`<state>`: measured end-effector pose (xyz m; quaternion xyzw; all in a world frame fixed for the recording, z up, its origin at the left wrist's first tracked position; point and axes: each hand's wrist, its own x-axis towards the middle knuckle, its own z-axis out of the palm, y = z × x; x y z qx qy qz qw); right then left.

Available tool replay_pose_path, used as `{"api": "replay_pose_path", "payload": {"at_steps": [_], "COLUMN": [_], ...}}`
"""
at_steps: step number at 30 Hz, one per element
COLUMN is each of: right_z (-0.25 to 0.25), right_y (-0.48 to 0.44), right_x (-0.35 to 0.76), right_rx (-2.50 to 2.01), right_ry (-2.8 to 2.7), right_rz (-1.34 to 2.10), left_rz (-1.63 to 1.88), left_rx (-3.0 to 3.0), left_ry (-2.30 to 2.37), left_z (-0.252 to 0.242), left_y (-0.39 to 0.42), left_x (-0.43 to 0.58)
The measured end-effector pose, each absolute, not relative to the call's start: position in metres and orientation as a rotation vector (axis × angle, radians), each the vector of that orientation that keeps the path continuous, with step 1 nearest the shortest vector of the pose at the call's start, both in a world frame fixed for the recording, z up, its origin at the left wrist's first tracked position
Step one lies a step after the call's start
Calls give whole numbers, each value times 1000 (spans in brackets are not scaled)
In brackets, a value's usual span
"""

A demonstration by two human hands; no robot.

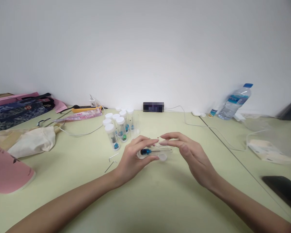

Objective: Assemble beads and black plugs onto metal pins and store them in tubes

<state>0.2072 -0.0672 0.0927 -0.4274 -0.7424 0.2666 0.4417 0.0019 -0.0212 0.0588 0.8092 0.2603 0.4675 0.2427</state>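
Note:
Between my two hands lies a blue cylindrical piece (145, 151) with a thin metal rod stretching right from it. My left hand (135, 153) curves around its left end, thumb and fingers apart; whether it touches the piece I cannot tell. Opposite it is my right hand (190, 150), palm down, fingers stretched out toward the left fingertips with nothing seen in them. A translucent white cap (162, 157) rests by the left thumb tip. Tiny red bits (154, 145) show near the fingertips, too small to name. Two bent hex keys (111, 166) lie left of my left hand.
Several clear tubes (121, 131) with white lids and blue or green parts stand behind left. A pink cup (9, 168) and cloth bag (36, 140) are on the left. A water bottle (235, 102), white cable (208, 125) and dark object (283, 191) are on the right.

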Motion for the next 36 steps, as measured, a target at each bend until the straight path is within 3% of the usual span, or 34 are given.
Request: {"api": "replay_pose_path", "payload": {"at_steps": [8, 14, 26, 30, 36], "right_z": [96, 95, 88, 93, 113], "right_y": [-67, -67, -61, -60, -57], "right_x": [208, 209, 212, 214, 223], "right_rx": [-1107, -1070, -943, -1028, -1325], "right_ry": [-2111, -2164, -1769, -1816, -1984], "right_rz": [746, 891, 1357, 1270, 803], "left_rz": [1382, 1419, 1358, 1321, 1224], "left_rx": [2266, 2351, 2319, 2272, 2275], "left_ry": [902, 724, 761, 769, 832], "left_z": [55, 51, 52, 50, 46], "left_y": [-23, -20, -16, -12, -11], "left_x": [0, 1, -1, -2, 1]}}
